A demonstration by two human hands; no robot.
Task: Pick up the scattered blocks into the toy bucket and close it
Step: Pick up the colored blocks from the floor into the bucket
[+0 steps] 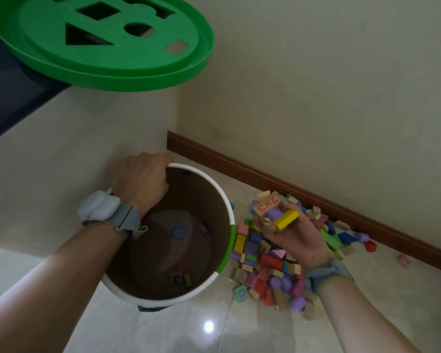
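**Head view: a loose handful over the floor, bucket nearly empty**

Head camera looks down on two forearms reaching over a glossy tiled floor [239, 332]. Nearest the body, the toy bucket [223, 200] stands upright on the tiles, held at its far-left rim by the left hand [140, 179], whose fingers curl over the edge. Inside lie only a few blocks, among them a blue one [179, 232] and a numbered one [176, 279], so I judge the job to be at an early stage.

Just right of the bucket, the right hand [288, 233] is cupped palm-up, closed loosely around a handful: a yellow bar [288, 219], a purple cylinder [274, 214] and a wooden cube marked 2x3 [268, 204]. It sits above the pile of scattered blocks [265, 266], not yet over the bucket's mouth.

The main risk is spilling. The yellow bar juts past the fingers and the cube perches on top, so a quick swing leftward could shed either one before it clears the rim. Pieces striking the rim could bounce away across the slick tiles. A few strays, such as a red block [371, 246] and a pink one [404, 260], lie near the skirting board [316, 192] and could be overlooked.

Farthest off, the green lid [112, 70] overhangs the edge of a raised surface [49, 138] at upper left; a knock could bring it down.
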